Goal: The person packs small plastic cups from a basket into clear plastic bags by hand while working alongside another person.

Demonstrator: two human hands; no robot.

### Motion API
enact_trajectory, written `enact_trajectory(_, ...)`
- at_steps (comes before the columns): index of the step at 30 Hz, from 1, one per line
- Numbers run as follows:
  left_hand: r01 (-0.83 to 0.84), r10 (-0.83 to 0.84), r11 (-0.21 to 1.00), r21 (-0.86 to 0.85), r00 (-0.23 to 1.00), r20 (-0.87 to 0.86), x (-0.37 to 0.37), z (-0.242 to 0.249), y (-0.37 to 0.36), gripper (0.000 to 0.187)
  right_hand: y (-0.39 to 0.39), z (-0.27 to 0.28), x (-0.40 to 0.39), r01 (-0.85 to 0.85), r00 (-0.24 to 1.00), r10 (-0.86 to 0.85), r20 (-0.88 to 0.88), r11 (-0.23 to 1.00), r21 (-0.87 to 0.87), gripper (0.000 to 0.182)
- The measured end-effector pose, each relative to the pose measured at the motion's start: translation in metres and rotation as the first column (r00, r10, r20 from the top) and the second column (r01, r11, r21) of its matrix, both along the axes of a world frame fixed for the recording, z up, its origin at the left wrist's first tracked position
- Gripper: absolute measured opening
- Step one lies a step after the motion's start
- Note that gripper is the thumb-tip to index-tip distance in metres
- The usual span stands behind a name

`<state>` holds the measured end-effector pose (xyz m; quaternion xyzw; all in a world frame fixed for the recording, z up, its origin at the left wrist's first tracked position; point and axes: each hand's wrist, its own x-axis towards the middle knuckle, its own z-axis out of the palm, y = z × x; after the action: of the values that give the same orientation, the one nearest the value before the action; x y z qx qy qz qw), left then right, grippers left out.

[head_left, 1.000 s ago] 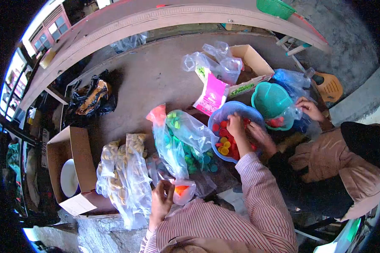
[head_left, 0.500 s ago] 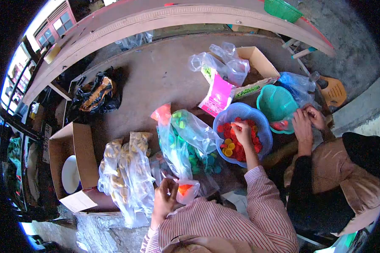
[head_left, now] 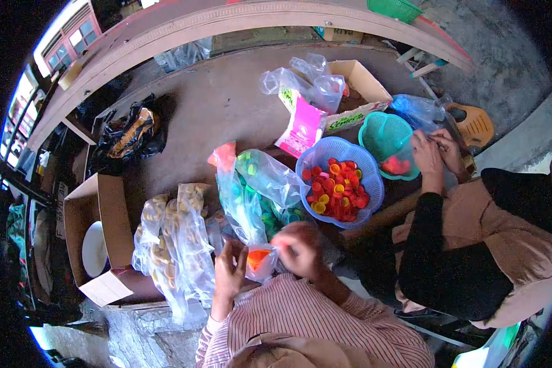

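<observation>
My left hand (head_left: pixel 228 273), fingers pinched, holds the edge of a small clear plastic bag (head_left: pixel 268 265) with orange-red pieces inside. Just right of the bag is my right hand (head_left: pixel 302 250), smeared by motion, with a small red plastic cap (head_left: pixel 282 245) at its fingertips. Beyond it stands a blue basket (head_left: pixel 376 191) of red caps (head_left: pixel 334 185) with some yellow ones among them. Filled clear bags of green caps (head_left: pixel 270 211) lie directly ahead of my hands. To the left are clear bags of pale yellowish pieces (head_left: pixel 165 239).
A co-worker's hands (head_left: pixel 428 156) work with a clear bag over a teal bowl (head_left: pixel 374 132) at right. An open carton (head_left: pixel 368 92) and pink packet (head_left: pixel 303 127) lie behind. Left stand a cardboard box (head_left: pixel 115 224) holding a white round object, and a black plastic bag (head_left: pixel 135 132).
My right hand has come out of the blue basket, moving left and toward me to the small bag. My left hand still holds the bag. The whole view has shifted slightly.
</observation>
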<state>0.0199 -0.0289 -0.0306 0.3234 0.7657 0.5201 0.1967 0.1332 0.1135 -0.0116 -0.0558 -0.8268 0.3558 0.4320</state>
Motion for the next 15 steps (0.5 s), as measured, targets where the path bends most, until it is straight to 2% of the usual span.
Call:
enact_trajectory(3, 0.036, -0.035, 0.999, 0.007, 0.998, -0.055, -0.002, 0.004, 0.004, 0.011, -0.020, -0.003, -0.012, 0.003, 0.937, -0.053, 0.346, 0.990, 0.143, 0.027)
enact_trajectory(6, 0.034, -0.035, 0.998, 0.057, 0.999, 0.022, -0.003, -0.002, 0.003, 0.009, -0.019, 0.002, -0.010, -0.078, 0.913, 0.017, 0.408, 0.988, 0.134, 0.027)
enact_trajectory(8, 0.022, -0.020, 0.997, 0.070, 0.999, -0.034, -0.005, -0.002, 0.003, 0.009, -0.006, 0.000, -0.010, -0.126, 0.926, 0.084, 0.368, 0.988, 0.090, 0.024)
enact_trajectory(10, 0.019, -0.018, 0.999, 0.034, 0.999, -0.030, -0.008, 0.002, 0.006, 0.008, 0.023, -0.010, -0.008, 0.054, 0.966, -0.046, 0.255, 0.998, -0.023, 0.021)
enact_trajectory(12, 0.016, -0.016, 1.000, -0.003, 1.000, -0.025, -0.010, 0.006, 0.007, 0.008, 0.071, -0.030, -0.005, 0.301, 0.946, -0.285, 0.156, 0.949, -0.097, 0.017)
enact_trajectory(14, 0.058, -0.059, 0.998, -0.040, 0.998, -0.026, -0.012, 0.009, 0.009, 0.008, 0.115, -0.046, 0.000, 0.490, 0.870, -0.444, 0.215, 0.832, -0.260, 0.015)
enact_trajectory(15, 0.060, -0.061, 0.997, -0.039, 0.998, -0.026, -0.013, 0.009, 0.011, 0.008, 0.137, -0.057, 0.005, 0.503, 0.853, -0.451, 0.263, 0.845, -0.180, 0.014)
